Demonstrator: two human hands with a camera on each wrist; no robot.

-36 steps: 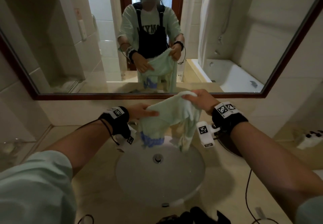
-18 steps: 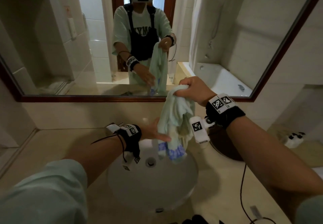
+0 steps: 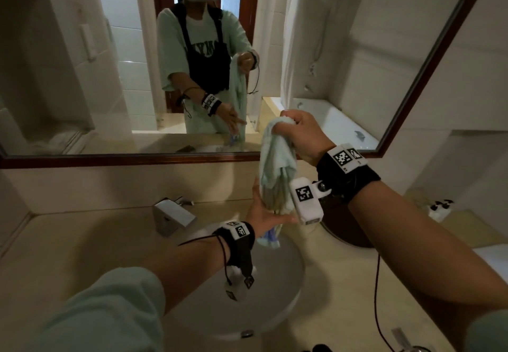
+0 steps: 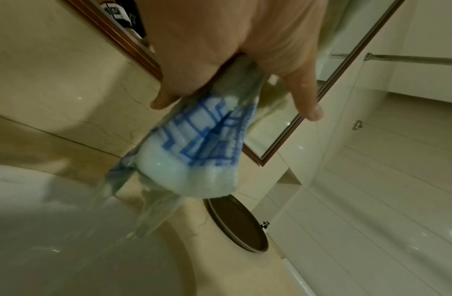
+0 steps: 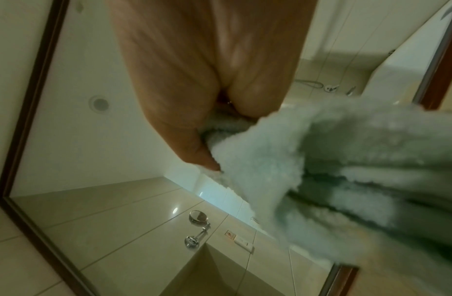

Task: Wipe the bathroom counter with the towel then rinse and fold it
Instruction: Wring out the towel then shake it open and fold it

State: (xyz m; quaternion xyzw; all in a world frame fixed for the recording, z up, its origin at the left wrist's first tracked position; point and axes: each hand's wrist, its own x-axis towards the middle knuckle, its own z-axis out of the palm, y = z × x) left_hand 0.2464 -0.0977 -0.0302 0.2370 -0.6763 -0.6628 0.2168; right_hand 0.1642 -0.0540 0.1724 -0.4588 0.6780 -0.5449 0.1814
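A pale green towel (image 3: 277,164) with a blue patterned end (image 4: 202,156) hangs bunched in a vertical rope above the white sink basin (image 3: 275,283). My right hand (image 3: 297,129) is raised in front of the mirror and grips the towel's top end (image 5: 321,160) in a fist. My left hand (image 3: 264,212) is lower down, with the thumb on one side and the fingers on the other, holding the towel just above its blue end. The blue end dangles over the basin's back rim. The beige counter (image 3: 82,241) surrounds the basin.
A chrome faucet (image 3: 173,215) stands behind the basin on the left. A round dark brown tray (image 3: 346,228) lies on the counter to the right, under my right wrist. Small bottles (image 3: 439,207) stand at the far right. The framed mirror (image 3: 110,159) runs along the back wall.
My right hand has lifted the towel's top end higher. My left hand has moved down the towel to its lower part. The towel went from spread out to a hanging bunch.
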